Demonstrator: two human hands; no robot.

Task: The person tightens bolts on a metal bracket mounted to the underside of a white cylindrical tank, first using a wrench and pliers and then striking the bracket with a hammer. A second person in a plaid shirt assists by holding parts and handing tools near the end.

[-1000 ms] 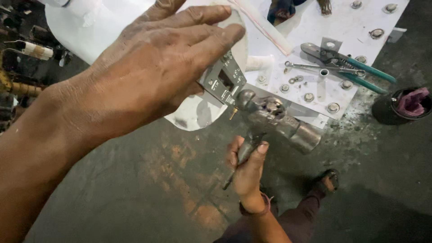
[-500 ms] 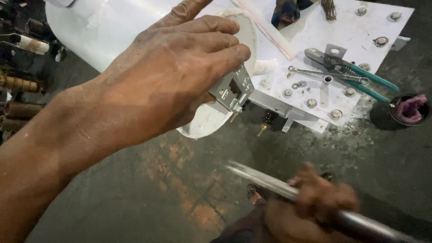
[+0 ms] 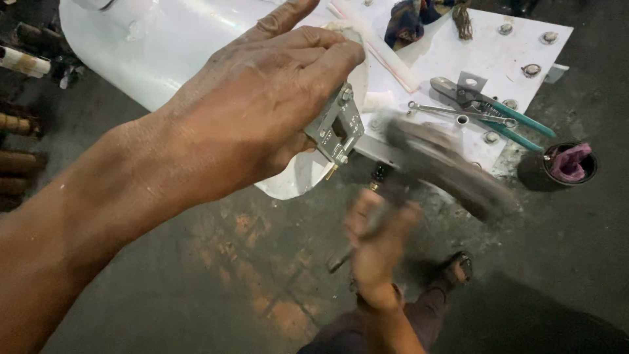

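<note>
Left hand [image 3: 262,111]: closed over small grey metal bracket [image 3: 337,128], held against white panel [image 3: 458,59]. Right hand [image 3: 377,246]: blurred, gripping long dark hammer-like tool [image 3: 445,164], just below-right of bracket.

Right hand [image 3: 379,246] smeared by motion, fingers indistinct, grip unreadable. Dark tool [image 3: 445,167] above it blurred to a streak, kind impossible to tell. Grey metal bracket [image 3: 337,128] partly hidden under left hand [image 3: 262,111]. White cylinder [image 3: 164,46] cut off by top edge. Left forearm cropped at bottom-left corner.
</note>
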